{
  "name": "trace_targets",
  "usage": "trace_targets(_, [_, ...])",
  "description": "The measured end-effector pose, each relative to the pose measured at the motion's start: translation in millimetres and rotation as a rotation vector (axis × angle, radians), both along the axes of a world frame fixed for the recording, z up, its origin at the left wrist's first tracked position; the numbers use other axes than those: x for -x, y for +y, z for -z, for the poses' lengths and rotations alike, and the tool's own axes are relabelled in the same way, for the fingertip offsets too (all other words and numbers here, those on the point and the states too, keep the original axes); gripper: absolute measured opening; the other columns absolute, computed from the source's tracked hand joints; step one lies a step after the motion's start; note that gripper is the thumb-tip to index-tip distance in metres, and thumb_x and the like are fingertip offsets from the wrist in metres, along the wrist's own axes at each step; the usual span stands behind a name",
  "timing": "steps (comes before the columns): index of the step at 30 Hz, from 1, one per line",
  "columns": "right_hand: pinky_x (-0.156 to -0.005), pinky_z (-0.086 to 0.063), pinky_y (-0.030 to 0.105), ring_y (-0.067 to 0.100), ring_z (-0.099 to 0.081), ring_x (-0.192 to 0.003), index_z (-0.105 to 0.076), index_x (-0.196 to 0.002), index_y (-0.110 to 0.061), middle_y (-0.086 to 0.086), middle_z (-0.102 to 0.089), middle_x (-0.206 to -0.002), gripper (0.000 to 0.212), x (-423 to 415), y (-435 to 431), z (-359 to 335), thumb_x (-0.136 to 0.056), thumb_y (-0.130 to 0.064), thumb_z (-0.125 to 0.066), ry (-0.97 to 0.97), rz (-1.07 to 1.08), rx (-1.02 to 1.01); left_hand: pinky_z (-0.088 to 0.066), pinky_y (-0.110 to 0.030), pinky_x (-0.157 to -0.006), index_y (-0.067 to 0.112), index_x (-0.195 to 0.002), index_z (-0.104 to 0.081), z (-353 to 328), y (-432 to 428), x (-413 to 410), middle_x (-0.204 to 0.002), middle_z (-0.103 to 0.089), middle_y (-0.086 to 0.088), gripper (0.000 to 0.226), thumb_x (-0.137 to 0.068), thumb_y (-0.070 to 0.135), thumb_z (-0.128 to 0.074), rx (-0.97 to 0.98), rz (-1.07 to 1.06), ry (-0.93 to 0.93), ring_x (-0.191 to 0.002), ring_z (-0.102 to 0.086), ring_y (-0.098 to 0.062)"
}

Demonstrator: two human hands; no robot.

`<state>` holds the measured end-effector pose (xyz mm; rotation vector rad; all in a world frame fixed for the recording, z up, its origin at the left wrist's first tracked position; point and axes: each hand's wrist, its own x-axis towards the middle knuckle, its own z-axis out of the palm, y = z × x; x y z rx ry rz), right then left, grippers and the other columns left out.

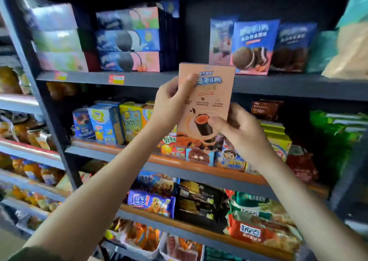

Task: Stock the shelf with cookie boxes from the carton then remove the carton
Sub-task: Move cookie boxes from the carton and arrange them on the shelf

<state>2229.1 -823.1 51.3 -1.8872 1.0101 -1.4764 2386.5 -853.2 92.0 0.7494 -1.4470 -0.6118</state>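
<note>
**Forearms up, peach box level with the top shelf**

Both bare forearms reached up from the bottom of the view, with a dark green sleeve cuff [35, 254] just showing at the left elbow. The left hand [171, 101] had its grip clenched on the upper left edge of a tall peach-coloured cardboard cookie box [211, 105], thumb laid across the front. The right hand [241, 131] pinched the lower right corner, thumb on the face near the printed chocolate roll.

Grasped at opposite corners, the box was upright with its printed front toward the person, probably so that it could go onto a shelf label-out without being turned. It hung in the air in front of the edge of the dark grey top shelf board [288, 86] and touched no shelf.

Behind it, a dark gap lay between a stack of flat blue cookie boxes [129, 41] and a row of upright blue cookie packs [253, 47]. That gap looked like the intended slot, though blur left its depth uncertain. No carton was in view.
</note>
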Motion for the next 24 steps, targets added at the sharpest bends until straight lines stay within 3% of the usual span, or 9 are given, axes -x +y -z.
trace_targets(2, [-0.047,-0.039,0.009,0.002,-0.061,-0.056,-0.06,-0.097,-0.031,-0.011,-0.068,-0.081,0.013,-1.4,-7.1,-17.8,-0.09,-0.019,-0.063,-0.018,0.001,0.032,-0.047,-0.018,-0.055,0.018,-0.073,-0.063,-18.5,-3.3,-0.7,-0.059,-0.067,0.01,0.03,-0.093,0.038,-0.052,0.037,0.001,-0.01,-0.059,-0.06,-0.002])
trace_targets(5, [-0.044,-0.039,0.01,0.003,-0.059,-0.053,-0.063,-0.097,-0.025,-0.013,-0.068,-0.07,0.01,-7.7,-16.1,-42.2,-0.09,-0.018,-0.063,-0.063,-0.002,0.067,-0.045,-0.028,-0.061,0.009,-0.079,-0.063,-40.3,-13.5,-6.2,-0.067,-0.066,0.005,0.04,-0.095,0.042,-0.049,0.088,-0.085,-0.058,-0.065,-0.059,-0.009])
trace_targets(8, [-0.043,-0.04,0.012,0.007,-0.057,-0.05,-0.066,-0.099,-0.019,-0.002,-0.069,-0.069,0.011,-20.8,-27.8,-62.9,-0.089,-0.021,-0.064,-0.113,0.041,0.1,-0.047,-0.032,-0.07,0.01,-0.094,-0.055,-57.7,-29.1,-15.4,-0.079,-0.064,0.004,0.05,-0.084,0.059,-0.052,0.137,-0.373,-0.125,-0.074,-0.06,-0.01])
trace_targets(11, [-0.05,-0.047,0.018,0.008,-0.061,-0.052,-0.063,-0.099,-0.021,0.004,-0.07,-0.072,0.015,-38.2,-43.7,-81.4,-0.087,-0.028,-0.066,-0.141,0.186,0.177,-0.041,-0.027,-0.072,0.018,-0.109,-0.046,-70.9,-35.9,-26.6,-0.095,-0.057,0.003,0.042,-0.085,0.05,-0.058,0.252,-0.58,-0.259,-0.086,-0.056,-0.014])
trace_targets(13, [-0.054,-0.049,0.016,0.005,-0.063,-0.058,-0.058,-0.098,-0.022,-0.004,-0.069,-0.072,0.019,-49.8,-52.8,-93.8,-0.085,-0.035,-0.067,-0.084,0.322,0.286,-0.045,-0.03,-0.075,0.021,-0.113,-0.047,-78.3,-37.7,-29.9,-0.104,-0.057,0.002,0.041,-0.085,0.05,-0.054,0.262,-0.517,-0.364,-0.092,-0.058,-0.016])
trace_targets(17, [-0.058,-0.041,0.023,0.008,-0.054,-0.07,-0.052,-0.098,-0.018,-0.013,-0.057,-0.079,0.028,-71.1,-71.9,-113.5,-0.081,-0.038,-0.062,0.146,0.503,0.437,-0.05,-0.036,-0.086,0.025,-0.117,-0.047,-90.9,-46.8,-31.4,-0.11,-0.061,0.004,0.068,-0.068,0.073,-0.046,0.203,-0.297,-0.412,-0.098,-0.061,-0.014])
trace_targets(20, [-0.086,-0.047,0.026,0.008,-0.056,-0.101,-0.05,-0.12,-0.026,-0.005,-0.056,-0.108,0.042,-86.6,-89.9,-112.8,-0.078,-0.027,-0.055,0.321,0.297,0.426,-0.048,-0.014,-0.076,0.029,-0.11,-0.05,-97.6,-63.1,-34.2,-0.091,-0.065,0.014,0.052,-0.072,0.064,-0.06,0.125,-0.083,-0.338,-0.083,-0.061,0.007])
trace_targets(21, [-0.096,-0.045,0.028,0.007,-0.052,-0.111,-0.043,-0.129,-0.029,-0.005,-0.051,-0.118,0.051,-87.4,-93.9,-111.6,-0.081,-0.026,-0.058,0.352,0.257,0.398,-0.048,-0.014,-0.075,0.028,-0.107,-0.053,-99.3,-72.4,-35.8,-0.087,-0.065,0.013,0.047,-0.074,0.06,-0.062,0.095,-0.056,-0.291,-0.08,-0.061,0.006])
trace_targets(24, [-0.097,-0.029,0.014,-0.01,-0.033,-0.116,-0.022,-0.145,-0.034,-0.019,-0.029,-0.131,0.064,-74.8,-96.9,-110.0,-0.092,-0.031,-0.057,0.45,0.308,0.288,-0.055,-0.039,-0.081,0.024,-0.096,-0.06,-106.5,-98.9,-41.5,-0.088,-0.07,0.0,0.049,-0.066,0.062,-0.064,-0.039,0.053,-0.066,-0.081,-0.068,-0.019])
